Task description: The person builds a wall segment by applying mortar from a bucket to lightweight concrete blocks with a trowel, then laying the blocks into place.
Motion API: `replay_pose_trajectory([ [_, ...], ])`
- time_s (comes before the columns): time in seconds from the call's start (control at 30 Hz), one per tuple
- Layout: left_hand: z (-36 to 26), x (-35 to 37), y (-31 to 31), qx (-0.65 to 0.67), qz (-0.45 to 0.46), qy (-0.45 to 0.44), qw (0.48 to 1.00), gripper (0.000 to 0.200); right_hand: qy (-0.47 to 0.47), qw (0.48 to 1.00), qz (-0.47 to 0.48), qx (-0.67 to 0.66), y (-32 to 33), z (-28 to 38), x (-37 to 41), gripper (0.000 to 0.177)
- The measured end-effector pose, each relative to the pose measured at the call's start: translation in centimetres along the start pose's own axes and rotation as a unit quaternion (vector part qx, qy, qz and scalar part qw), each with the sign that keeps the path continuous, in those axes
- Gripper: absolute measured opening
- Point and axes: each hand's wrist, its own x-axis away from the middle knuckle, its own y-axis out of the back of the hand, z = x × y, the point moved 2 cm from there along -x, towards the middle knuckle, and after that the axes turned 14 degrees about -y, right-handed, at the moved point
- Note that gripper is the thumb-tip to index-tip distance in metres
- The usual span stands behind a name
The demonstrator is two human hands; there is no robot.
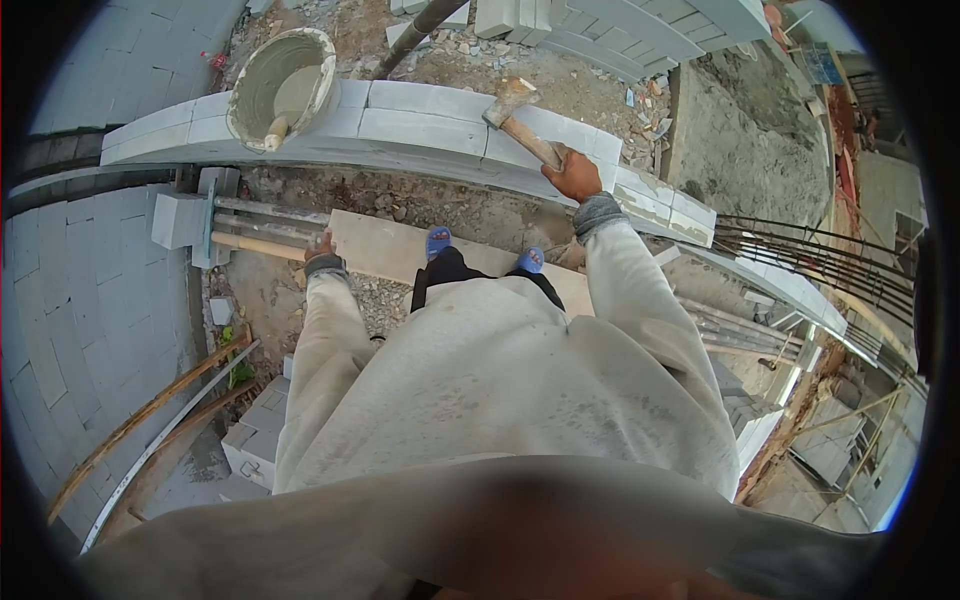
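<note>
My right hand [573,176] is wrapped round the wooden handle of a hammer-like tool [530,137], whose mortar-caked head lies over the top of a low wall of pale blocks [420,130]. My left hand [322,246] hangs beside the left end of a plank [375,243], near some long poles [265,225]; its fingers are small and partly hidden, so its grip is unclear. On the wall's left part stands a bucket [240,110] with grey mortar inside and a handled tool [280,128] leaning in it.
Tall block walls rise at the left [90,300] and top. Rebar rods [820,250] stick out at the right, beside a grey concrete slab [750,130]. Stacked blocks [262,425] and curved poles [150,425] lie at lower left. Rubble covers the ground beyond the wall.
</note>
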Motion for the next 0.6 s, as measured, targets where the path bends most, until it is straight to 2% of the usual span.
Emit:
replay_pose_trajectory([
  [0.13, 0.7, -12.8, 3.4, 0.071, -0.072, -0.121, 0.987, 0.083, 0.077, 0.989, 0.045, 0.118, -0.7, 1.8, -6.0, 0.053],
  [0.23, -2.9, -15.6, 5.2, 0.280, -0.104, -0.102, 0.949, 0.087, 0.117, 0.976, 0.046, 0.177, -1.2, 2.0, -8.2, 0.052],
  [0.27, -5.9, -14.7, 5.9, 0.309, -0.092, -0.074, 0.944, 0.090, 0.112, 0.970, 0.054, 0.209, -2.2, 1.5, -8.7, 0.053],
  [0.33, -12.6, -11.6, 6.7, 0.367, -0.074, -0.018, 0.927, 0.097, 0.102, 0.970, -0.010, 0.219, -2.8, 1.4, -7.5, 0.054],
  [0.37, -12.5, -12.3, 6.8, 0.414, -0.050, -0.004, 0.909, 0.099, 0.102, 0.969, -0.045, 0.221, -3.0, 2.3, -6.5, 0.055],
  [0.4, -12.5, -13.6, 6.9, 0.460, -0.029, 0.007, 0.887, 0.102, 0.041, 0.988, -0.041, 0.145, -3.3, 3.1, -5.1, 0.057],
  [0.43, -12.8, -15.0, 7.0, 0.507, -0.009, 0.016, 0.862, 0.104, 0.045, 0.991, -0.093, 0.081, -4.4, 3.3, -4.0, 0.054],
  [0.47, -13.4, -15.9, 6.9, 0.534, -0.005, 0.027, 0.845, 0.106, 0.048, 0.986, -0.140, 0.077, -5.4, 4.0, -2.8, 0.049],
  [0.5, -14.3, -16.7, 6.5, 0.560, 0.003, 0.038, 0.828, 0.108, 0.013, 0.999, -0.045, -0.016, -5.3, 5.6, -1.7, 0.047],
  [0.53, -15.0, -17.5, 6.1, 0.587, -0.016, 0.060, 0.807, 0.095, -0.025, 0.993, 0.051, -0.107, -4.7, 8.1, -0.4, 0.045],
  [0.6, -15.3, -19.5, 6.2, 0.606, 0.006, -0.039, 0.795, 0.083, 0.018, 0.989, 0.070, -0.132, -3.8, 13.3, 2.2, 0.043],
])
